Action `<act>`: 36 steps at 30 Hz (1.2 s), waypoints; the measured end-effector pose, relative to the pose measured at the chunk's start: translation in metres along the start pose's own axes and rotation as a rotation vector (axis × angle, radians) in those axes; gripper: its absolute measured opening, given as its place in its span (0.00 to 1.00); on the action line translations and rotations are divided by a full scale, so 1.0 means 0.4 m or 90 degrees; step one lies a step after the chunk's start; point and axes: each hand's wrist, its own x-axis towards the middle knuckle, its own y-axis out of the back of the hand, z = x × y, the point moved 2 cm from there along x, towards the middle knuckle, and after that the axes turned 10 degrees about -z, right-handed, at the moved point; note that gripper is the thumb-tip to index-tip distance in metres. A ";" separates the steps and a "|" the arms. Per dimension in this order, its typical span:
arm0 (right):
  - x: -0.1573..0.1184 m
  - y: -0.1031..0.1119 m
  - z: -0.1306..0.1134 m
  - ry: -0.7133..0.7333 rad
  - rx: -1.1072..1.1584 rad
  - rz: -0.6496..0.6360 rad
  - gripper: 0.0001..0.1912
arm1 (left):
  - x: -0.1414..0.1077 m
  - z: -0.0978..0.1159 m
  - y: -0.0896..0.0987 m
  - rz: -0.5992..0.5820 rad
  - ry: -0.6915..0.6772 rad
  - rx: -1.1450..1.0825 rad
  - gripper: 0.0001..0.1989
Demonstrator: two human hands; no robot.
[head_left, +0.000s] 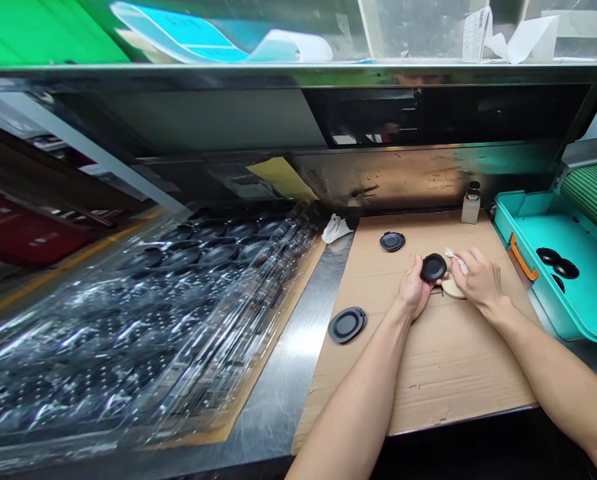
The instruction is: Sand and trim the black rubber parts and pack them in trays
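Observation:
My left hand [414, 288] grips a round black rubber-like disc [434, 267] by its edge, holding it just above the cardboard sheet [453, 360]. My right hand [480, 280] pinches a white cloth [456, 261] against the far side of that disc. Partly hidden beneath both hands lies a round beige pad [451, 289]. Two more black ringed discs rest on the cardboard: one [392, 241] beyond my left hand, the other [347, 325] to its left.
A teal tray [526, 227] with an orange handle holds several black discs at the right. A small bottle [471, 208] stands behind the cardboard, beside a crumpled white tissue [335, 230]. Stacked clear blister trays [143, 313] fill the left, past a steel bench strip [303, 347].

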 end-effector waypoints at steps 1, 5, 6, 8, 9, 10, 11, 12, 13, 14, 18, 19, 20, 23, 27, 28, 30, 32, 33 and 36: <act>-0.001 0.000 -0.004 0.039 0.007 -0.003 0.16 | 0.001 -0.001 0.001 0.003 -0.003 0.001 0.21; 0.002 -0.011 0.003 0.105 0.009 -0.029 0.14 | -0.002 -0.002 0.006 -0.014 -0.001 0.006 0.19; 0.007 -0.012 0.020 0.060 0.008 -0.006 0.14 | -0.003 -0.001 0.008 -0.018 0.003 0.009 0.19; 0.018 -0.012 0.067 -0.042 0.018 0.048 0.14 | -0.005 0.005 0.011 -0.017 0.026 0.001 0.20; 0.024 -0.013 0.093 -0.079 0.026 0.064 0.14 | -0.006 0.009 0.013 -0.015 0.042 -0.010 0.21; 0.030 -0.014 0.118 -0.104 0.034 0.070 0.14 | -0.006 0.013 0.014 -0.014 0.059 -0.026 0.21; 0.036 -0.015 0.141 -0.122 0.043 0.067 0.14 | -0.007 0.018 0.014 -0.016 0.073 -0.043 0.22; 0.040 -0.018 0.160 -0.137 0.052 0.058 0.14 | -0.007 0.021 0.014 -0.023 0.086 -0.056 0.23; 0.044 -0.022 0.174 -0.148 0.061 0.045 0.14 | -0.008 0.024 0.013 -0.034 0.094 -0.063 0.24; 0.047 -0.026 0.183 -0.158 0.069 0.030 0.14 | -0.009 0.026 0.012 -0.044 0.097 -0.058 0.25; 0.051 -0.039 0.190 -0.173 0.079 -0.019 0.15 | -0.019 0.025 0.007 -0.005 -0.048 0.151 0.30; 0.051 -0.040 0.189 -0.175 0.077 -0.025 0.15 | -0.025 0.026 0.004 0.016 -0.127 0.247 0.34; 0.051 -0.040 0.188 -0.179 0.075 -0.029 0.15 | -0.033 0.026 -0.002 0.029 -0.212 0.349 0.37; 0.051 -0.038 0.187 -0.183 0.075 -0.040 0.17 | -0.062 0.021 -0.027 0.006 -0.436 0.615 0.43; 0.050 -0.034 0.184 -0.174 0.076 -0.045 0.17 | -0.088 0.014 -0.050 -0.025 -0.598 0.762 0.47; 0.050 -0.033 0.183 -0.175 0.076 -0.045 0.17 | -0.092 0.013 -0.053 -0.025 -0.618 0.774 0.48; 0.050 -0.033 0.182 -0.181 0.075 -0.047 0.18 | -0.096 0.014 -0.057 -0.021 -0.645 0.791 0.49; 0.051 -0.032 0.180 -0.192 0.069 -0.051 0.18 | -0.098 0.015 -0.060 -0.010 -0.659 0.808 0.49; 0.052 -0.031 0.180 -0.197 0.066 -0.053 0.18 | -0.099 0.016 -0.061 -0.004 -0.662 0.817 0.49; 0.053 -0.029 0.178 -0.201 0.066 -0.061 0.18 | -0.100 0.017 -0.062 0.004 -0.663 0.836 0.49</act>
